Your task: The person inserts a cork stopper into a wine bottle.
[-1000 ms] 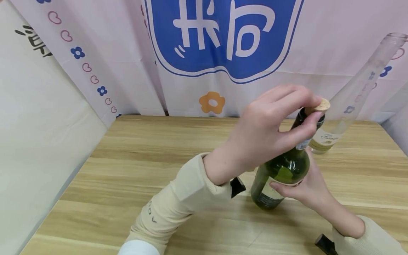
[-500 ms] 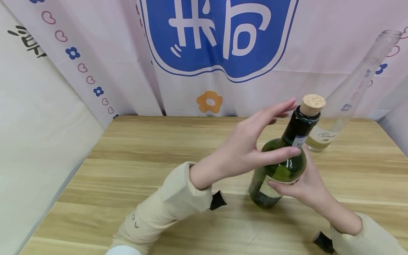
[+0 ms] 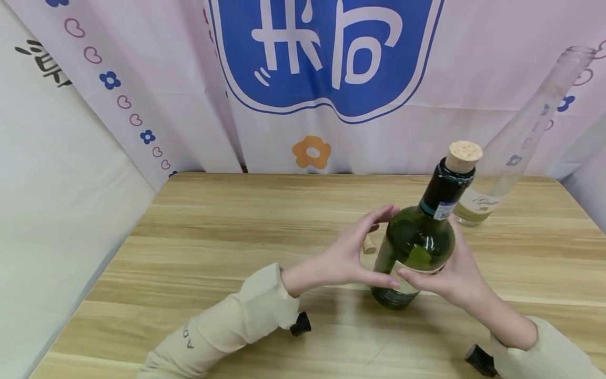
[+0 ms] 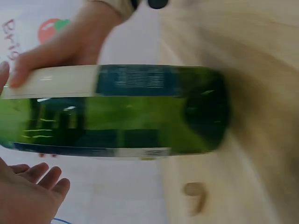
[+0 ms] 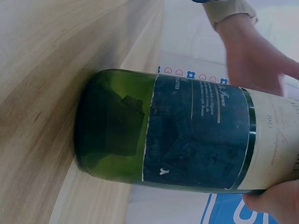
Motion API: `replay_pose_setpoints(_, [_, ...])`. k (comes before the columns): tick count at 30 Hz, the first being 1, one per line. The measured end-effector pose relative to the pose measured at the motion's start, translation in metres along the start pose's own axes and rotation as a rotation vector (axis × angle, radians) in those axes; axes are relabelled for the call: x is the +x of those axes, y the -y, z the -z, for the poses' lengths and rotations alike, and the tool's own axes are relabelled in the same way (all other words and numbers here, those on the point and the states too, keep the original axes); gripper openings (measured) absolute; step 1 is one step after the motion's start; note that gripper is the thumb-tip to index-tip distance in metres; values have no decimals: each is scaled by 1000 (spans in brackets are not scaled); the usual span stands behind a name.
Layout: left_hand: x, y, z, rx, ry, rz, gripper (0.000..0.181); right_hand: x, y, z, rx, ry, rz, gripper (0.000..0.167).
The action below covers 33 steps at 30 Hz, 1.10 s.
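Note:
A green glass wine bottle [image 3: 416, 242] stands on the wooden table, a pale cork [image 3: 464, 156] seated in its dark neck and jutting above the rim. My right hand [image 3: 452, 276] grips the bottle's body from the right, thumb across the cream label; its fingers are mostly hidden behind the glass. On the other side, my left hand [image 3: 347, 258] is spread beside the lower body, thumb in front and fingers behind. The left wrist view shows that hand's fingers [image 4: 49, 179] relaxed and apart from the glass. A small second cork [image 3: 369, 245] lies on the table, just beyond the left hand.
Behind the green bottle, to the right, stands a tall clear bottle [image 3: 511, 142] with a white and gold label. A printed curtain [image 3: 284, 131] hangs along the table's far edge. The wooden table [image 3: 213, 226] extends to the left.
My left hand has let go of the cork in the bottle's neck and moved down beside the bottle's body. My right hand keeps its grip, and the second cork has come into view.

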<state>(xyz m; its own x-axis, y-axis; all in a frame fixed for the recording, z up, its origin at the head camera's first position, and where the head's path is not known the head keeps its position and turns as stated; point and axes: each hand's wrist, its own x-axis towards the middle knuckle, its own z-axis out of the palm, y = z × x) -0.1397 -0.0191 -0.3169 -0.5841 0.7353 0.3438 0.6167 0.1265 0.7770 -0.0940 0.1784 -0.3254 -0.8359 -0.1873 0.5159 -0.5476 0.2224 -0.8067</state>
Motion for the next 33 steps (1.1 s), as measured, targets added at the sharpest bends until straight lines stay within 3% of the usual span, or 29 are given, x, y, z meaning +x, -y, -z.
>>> replay_pose_setpoints(6, [-3,18,-16,52,106,101,97,1,1,0,43,7,-6,97])
replay_pose_setpoints(10, [-4,22,-25,19,133,147,83,1,3,0,29,3,-27,96])
replay_pose_setpoints(15, [-4,21,-32,-20,62,186,83,2,5,-3,72,-17,-31,96])
replay_pose_setpoints(19, [-8,19,-34,-4,0,191,82,2,5,-10,155,-28,-9,95])
replay_pose_setpoints(22, [-15,15,-31,21,-46,205,81,3,7,-16,156,-24,-4,94])
replay_pose_setpoints(27, [-30,6,-19,45,-110,238,81,11,15,-30,159,20,24,92])
replay_pose_setpoints(33, [-54,-1,3,5,-211,249,88,29,26,-57,132,94,26,86])
